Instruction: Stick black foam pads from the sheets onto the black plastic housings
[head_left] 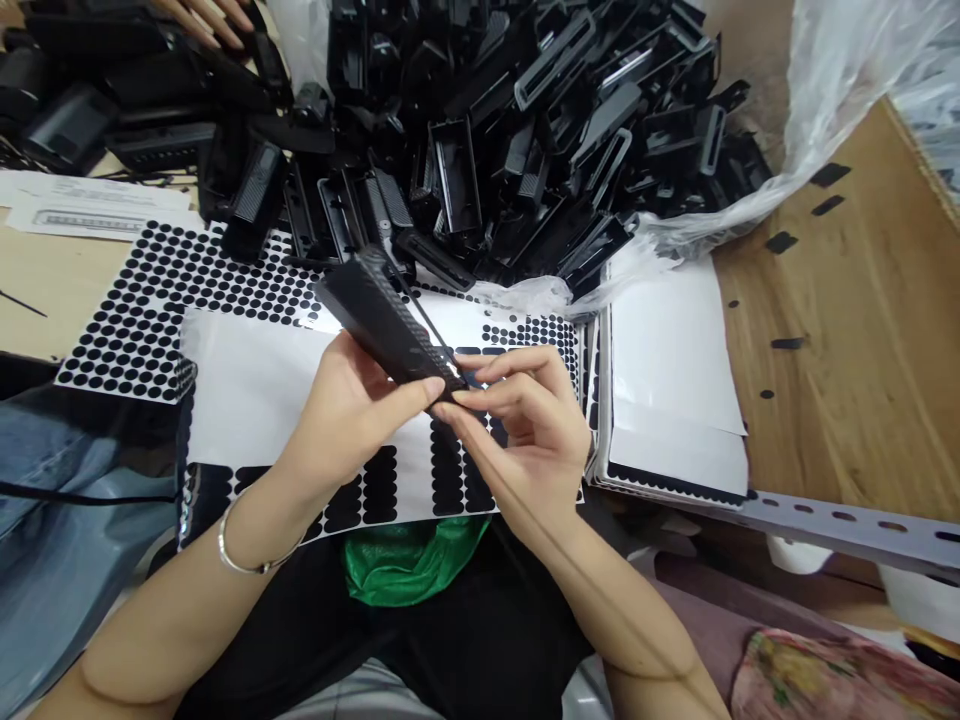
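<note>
My left hand (352,410) is closed round a long black plastic housing (379,315), which tilts up and away to the left. My right hand (525,420) pinches at the near end of that housing, fingertips pressed together against it; whether a small pad is under them I cannot make out. Both hands hover over a white backing sheet (255,390) that carries rows of black oval stickers (360,495). A silver bracelet (244,560) circles my left wrist.
A large heap of black plastic housings (517,130) fills the far table, partly in a clear plastic bag (810,120). Sheets of black dot stickers (150,300) lie left, a stack of sheets (675,400) right. Another person's fingers (210,15) show top left.
</note>
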